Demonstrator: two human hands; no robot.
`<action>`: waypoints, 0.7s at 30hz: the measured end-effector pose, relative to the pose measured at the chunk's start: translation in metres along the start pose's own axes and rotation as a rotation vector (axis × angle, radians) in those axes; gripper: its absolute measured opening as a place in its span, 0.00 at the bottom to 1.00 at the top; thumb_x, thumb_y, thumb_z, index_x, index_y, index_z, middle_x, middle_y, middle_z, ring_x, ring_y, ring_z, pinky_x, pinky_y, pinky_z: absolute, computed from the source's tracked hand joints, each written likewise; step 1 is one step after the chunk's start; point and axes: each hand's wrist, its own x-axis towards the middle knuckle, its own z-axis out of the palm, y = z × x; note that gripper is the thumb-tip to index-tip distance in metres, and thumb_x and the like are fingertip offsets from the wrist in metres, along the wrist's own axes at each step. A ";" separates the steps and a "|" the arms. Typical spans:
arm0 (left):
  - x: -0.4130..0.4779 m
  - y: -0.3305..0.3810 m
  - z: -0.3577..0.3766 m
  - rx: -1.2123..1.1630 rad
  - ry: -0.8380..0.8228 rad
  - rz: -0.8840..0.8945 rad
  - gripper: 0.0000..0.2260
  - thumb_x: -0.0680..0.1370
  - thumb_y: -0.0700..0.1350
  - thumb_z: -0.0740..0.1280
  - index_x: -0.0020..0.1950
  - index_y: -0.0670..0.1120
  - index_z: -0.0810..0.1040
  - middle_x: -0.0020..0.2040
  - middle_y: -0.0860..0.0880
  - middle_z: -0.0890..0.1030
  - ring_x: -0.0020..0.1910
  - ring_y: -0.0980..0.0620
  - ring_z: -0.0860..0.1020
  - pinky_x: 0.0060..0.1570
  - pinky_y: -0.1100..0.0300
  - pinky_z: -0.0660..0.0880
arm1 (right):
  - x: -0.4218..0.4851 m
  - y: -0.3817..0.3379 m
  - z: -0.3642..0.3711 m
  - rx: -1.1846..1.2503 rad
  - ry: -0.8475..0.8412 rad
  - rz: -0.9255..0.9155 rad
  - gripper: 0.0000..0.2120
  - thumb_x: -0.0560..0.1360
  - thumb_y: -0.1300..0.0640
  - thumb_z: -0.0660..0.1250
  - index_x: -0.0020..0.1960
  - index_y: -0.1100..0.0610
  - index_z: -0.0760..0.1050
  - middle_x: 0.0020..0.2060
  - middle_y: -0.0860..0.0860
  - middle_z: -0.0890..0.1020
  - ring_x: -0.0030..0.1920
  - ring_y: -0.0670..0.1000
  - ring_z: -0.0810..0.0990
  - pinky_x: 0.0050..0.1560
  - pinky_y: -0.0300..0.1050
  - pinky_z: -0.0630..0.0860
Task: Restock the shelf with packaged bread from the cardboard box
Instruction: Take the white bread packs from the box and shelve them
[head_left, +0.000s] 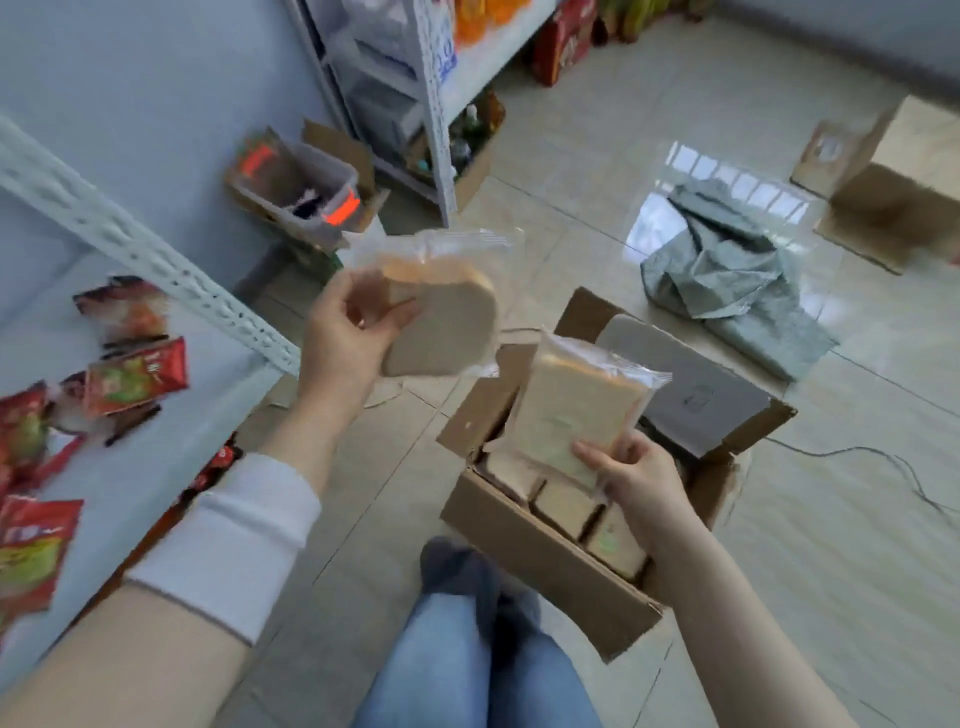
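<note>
Two bread packs (441, 317) (576, 415) in hand, their labels unreadable.

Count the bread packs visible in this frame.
5: one in the left hand, one in the right hand, three upright in the cardboard box. More may lie hidden beneath.

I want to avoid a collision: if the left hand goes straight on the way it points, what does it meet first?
Probably nothing near: the left hand, holding a bread pack, points up and right over bare floor; depth is unclear.
</note>
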 end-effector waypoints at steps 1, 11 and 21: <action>-0.001 0.015 -0.034 0.010 0.062 0.011 0.12 0.68 0.45 0.74 0.47 0.48 0.74 0.38 0.60 0.73 0.37 0.66 0.71 0.40 0.78 0.67 | -0.011 -0.022 0.018 -0.019 -0.032 -0.035 0.17 0.65 0.58 0.74 0.52 0.59 0.76 0.50 0.58 0.83 0.50 0.59 0.82 0.54 0.60 0.78; -0.036 0.084 -0.398 0.100 0.629 0.113 0.12 0.71 0.45 0.72 0.53 0.46 0.75 0.48 0.50 0.78 0.46 0.55 0.76 0.47 0.67 0.72 | -0.129 -0.171 0.293 -0.181 -0.467 -0.411 0.17 0.66 0.65 0.73 0.52 0.69 0.74 0.47 0.67 0.80 0.40 0.53 0.80 0.38 0.43 0.80; -0.040 -0.003 -0.684 0.006 0.885 0.045 0.08 0.70 0.44 0.73 0.43 0.51 0.74 0.40 0.55 0.78 0.43 0.53 0.76 0.44 0.63 0.73 | -0.195 -0.213 0.638 -0.287 -0.571 -0.654 0.17 0.66 0.61 0.74 0.51 0.67 0.76 0.37 0.52 0.80 0.36 0.49 0.78 0.32 0.36 0.75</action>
